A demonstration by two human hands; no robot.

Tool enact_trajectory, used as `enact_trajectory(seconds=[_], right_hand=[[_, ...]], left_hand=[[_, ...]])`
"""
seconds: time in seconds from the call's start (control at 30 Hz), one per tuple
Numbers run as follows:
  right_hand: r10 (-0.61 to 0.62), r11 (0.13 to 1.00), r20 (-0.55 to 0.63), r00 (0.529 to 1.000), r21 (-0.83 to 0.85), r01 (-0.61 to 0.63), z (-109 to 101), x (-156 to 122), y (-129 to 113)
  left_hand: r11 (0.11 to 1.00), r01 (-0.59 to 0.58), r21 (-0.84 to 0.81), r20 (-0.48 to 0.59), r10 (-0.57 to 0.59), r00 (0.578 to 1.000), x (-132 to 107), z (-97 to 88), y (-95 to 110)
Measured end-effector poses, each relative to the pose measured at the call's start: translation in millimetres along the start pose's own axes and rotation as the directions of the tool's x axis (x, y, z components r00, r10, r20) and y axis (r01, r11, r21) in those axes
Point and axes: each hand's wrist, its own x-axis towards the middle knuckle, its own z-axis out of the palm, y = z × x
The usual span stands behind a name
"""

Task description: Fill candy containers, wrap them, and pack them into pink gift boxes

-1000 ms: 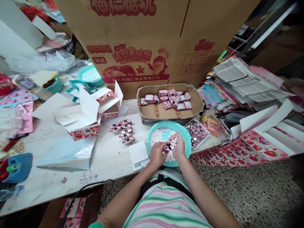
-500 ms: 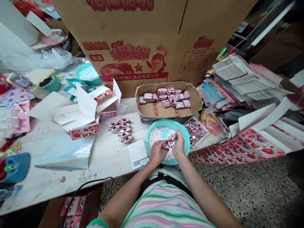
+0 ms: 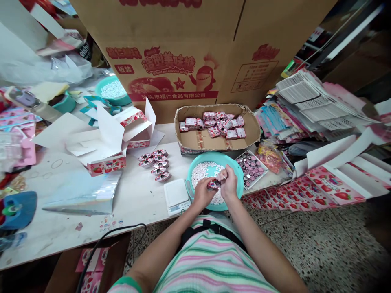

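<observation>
Over the turquoise basin of white candies, my left hand grips a small pink printed packet. My right hand is curled closed beside the packet's open end, with pale candies partly showing in its fingers. Left of the basin stands a white digital scale. Several similar small packets stand in a cluster on the table, their dark open ends showing. Behind the basin, a low cardboard tray holds more filled-looking pink packets.
A box of round pink pieces touches the basin's right side. Stacked printed cards and strawberry-printed sheets lie at the right. Folded white cartons and a silvery pouch occupy the left. A large carton stands behind.
My right hand has closed more around its candies and shifted slightly beside the packet. My left hand keeps hold of the packet; the view has moved slightly.
</observation>
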Motion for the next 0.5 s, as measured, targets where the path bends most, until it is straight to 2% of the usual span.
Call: enact_trajectory(seconds=[0.3,0.5], right_hand=[[0.026,0.995,0.047,0.999,0.094,-0.03,-1.4,3.4,-7.0],[0.053,0.975,0.046,0.997,0.213,-0.062,-18.9,14.1,-25.5]], left_hand=[[0.971,0.052,-0.232,-0.057,-0.067,0.996,2.0,13.8,-20.5],[0.865,0.036,-0.5,-0.05,-0.07,0.996,2.2,5.5,-22.2]])
